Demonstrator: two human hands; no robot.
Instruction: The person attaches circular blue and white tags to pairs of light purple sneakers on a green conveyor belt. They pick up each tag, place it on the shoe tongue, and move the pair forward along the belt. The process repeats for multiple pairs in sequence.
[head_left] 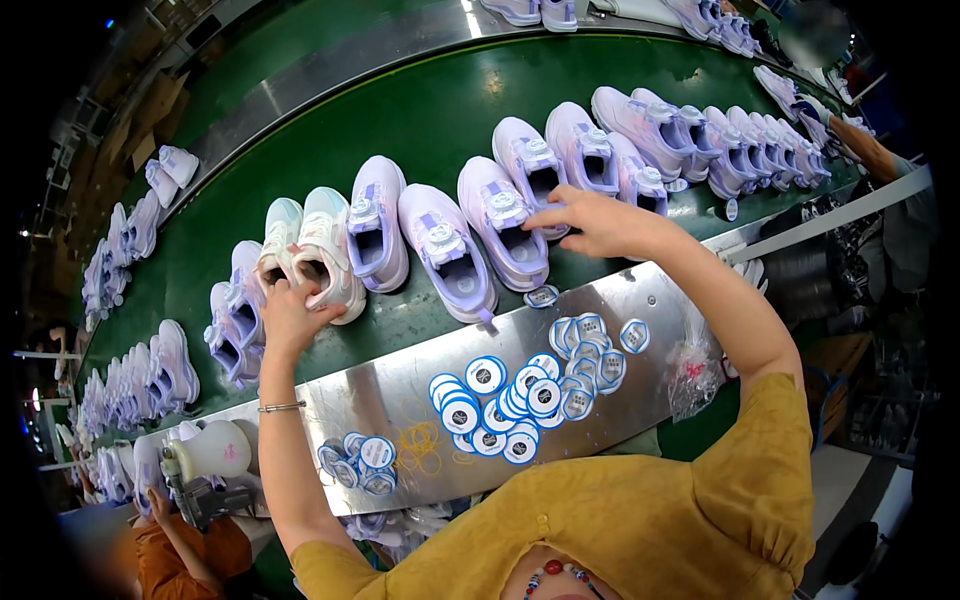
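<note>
My left hand (297, 315) grips the heel ends of two cream shoes with pale green toes, a left one (282, 228) and a right one (325, 228), side by side on the green conveyor belt (420, 120). My right hand (592, 222) has its thumb and fingers apart, fingertips at the opening of a lavender shoe (497, 207); whether they touch it I cannot tell. Between the hands stand another lavender shoe (440, 235) and one more (375, 205) beside the cream pair. Each lavender shoe has a clear round dial on its tongue.
A metal ledge (400, 375) in front of me holds piles of round blue-rimmed tags (487, 375), silvery tags (592, 350) and yellow rubber bands (418, 447). A plastic bag (695, 375) lies at its right end. Several lavender shoes (740, 150) line the belt rightward. Co-workers' arms show at both sides.
</note>
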